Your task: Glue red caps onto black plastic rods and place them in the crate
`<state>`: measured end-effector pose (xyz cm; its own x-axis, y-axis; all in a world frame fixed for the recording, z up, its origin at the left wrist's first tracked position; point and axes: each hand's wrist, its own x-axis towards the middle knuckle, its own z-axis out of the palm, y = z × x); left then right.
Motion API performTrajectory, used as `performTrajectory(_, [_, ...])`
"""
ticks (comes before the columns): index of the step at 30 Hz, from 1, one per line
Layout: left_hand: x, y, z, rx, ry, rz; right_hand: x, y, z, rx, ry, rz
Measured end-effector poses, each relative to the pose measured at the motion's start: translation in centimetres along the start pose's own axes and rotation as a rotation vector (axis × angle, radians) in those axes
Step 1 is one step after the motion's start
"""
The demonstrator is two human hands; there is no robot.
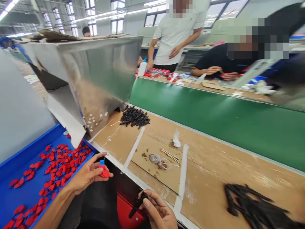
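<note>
Behind the big metal hood [102,70], you have tall windows [90,19] and long ceiling lights [100,15]. To its right, you see the green conveyor belt [202,111]; below it, the brown worktable [205,159].

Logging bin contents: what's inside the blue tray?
Blue tray: a loose scatter of red and blue parts. The pale flap and left forearm cover some of it; anything beneath them, or under the heaped parts, can't be seen.
</note>
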<state>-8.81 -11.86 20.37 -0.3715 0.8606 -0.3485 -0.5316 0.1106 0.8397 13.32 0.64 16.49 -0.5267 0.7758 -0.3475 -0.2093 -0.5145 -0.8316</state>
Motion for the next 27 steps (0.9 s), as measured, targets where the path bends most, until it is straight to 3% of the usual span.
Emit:
performTrajectory(3, [3.1, -1.8, 4.7, -0.002, -0.238, -0.052, -0.3, -0.9, -0.7, 0.007, 0.068, -0.090])
performTrajectory(5, [4.4, -2.8, 7.1, -0.010, -0.297, -0.079, -0.5, -1.3, -1.7, 0.020, 0.112, -0.121])
performTrajectory(11, [5.9, -4.3, 10.3, 0.077, -0.427, -0.147, -1.1, -1.7, -4.8, 0.079, 0.236, -0.182])
performTrajectory(18, [7.0, -6.1, 11.8, 0.479, -0.156, 0.100, -0.5, -2.5, -4.3, -0.097, 0.195, -0.251])
performTrajectory(27, [6.9, -6.6, 11.9, 0.617, -0.110, 0.095, 0.1, -3.3, -2.7, -0.195, 0.171, -0.207])
